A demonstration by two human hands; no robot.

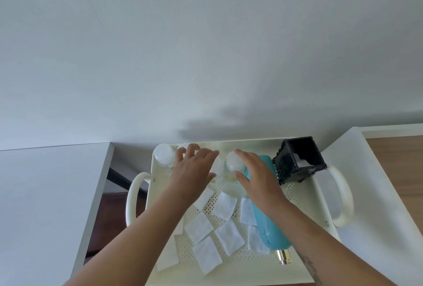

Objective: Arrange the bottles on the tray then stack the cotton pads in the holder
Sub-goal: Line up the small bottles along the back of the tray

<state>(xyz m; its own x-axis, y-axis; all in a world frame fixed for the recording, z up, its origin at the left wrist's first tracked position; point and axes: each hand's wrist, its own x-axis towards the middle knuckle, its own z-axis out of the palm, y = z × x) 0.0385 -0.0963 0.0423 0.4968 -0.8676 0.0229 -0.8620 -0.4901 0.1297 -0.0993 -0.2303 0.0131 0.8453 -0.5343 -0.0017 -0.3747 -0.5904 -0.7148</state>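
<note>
A cream perforated tray (297, 196) holds everything. A clear white-capped bottle (163, 155) stands at the tray's back left corner. My left hand (194, 166) hovers open just right of it, covering another bottle whose cap barely shows. A third clear bottle (234, 163) stands at the back middle; my right hand (258, 176) reaches over it with fingers apart, thumb touching its side. A turquoise bottle (272, 228) with a gold cap lies flat under my right forearm. Several square white cotton pads (225, 205) lie scattered on the tray floor. The black holder (299, 160) stands tilted at the back right, a pad inside.
The tray has looped handles left (134, 196) and right (342, 196). A white surface (45, 194) lies to the left and a white-edged wooden surface (393, 182) to the right. A plain wall rises directly behind the tray.
</note>
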